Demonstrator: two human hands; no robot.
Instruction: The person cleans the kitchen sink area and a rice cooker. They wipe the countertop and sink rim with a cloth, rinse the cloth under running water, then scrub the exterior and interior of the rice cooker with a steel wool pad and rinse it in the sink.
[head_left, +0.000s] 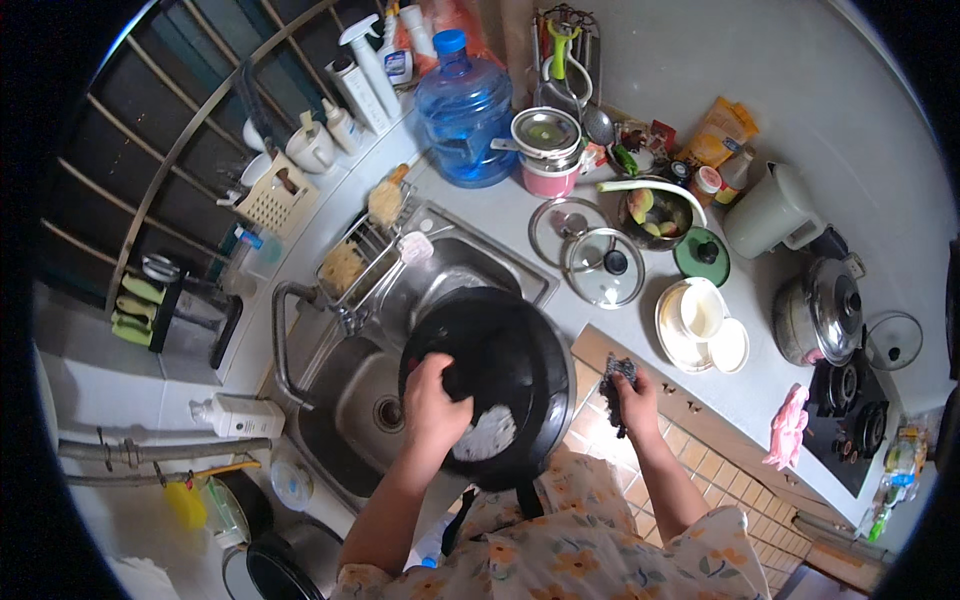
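My left hand (437, 409) grips a large round black pan (491, 337), or possibly a lid, which is tilted over the double steel sink. The exact part held is hidden under my fingers. A whitish patch, foam or glare, shows on its dark surface near my hand. In my right hand (639, 405) is a crumpled dark scouring pad (619, 382), held to the right of the pan and apart from it. Behind the pan lies one sink basin (450, 262); the other basin (360, 397), with its drain, is at the left.
A curved faucet (281, 337) and a wire rack (364, 262) with sponges border the sink. On the counter stand a blue water jug (465, 112), glass lids (604, 268), white bowls (701, 311), a kettle (772, 210) and a lidded pot (817, 311). A gas stove (840, 420) is at the right.
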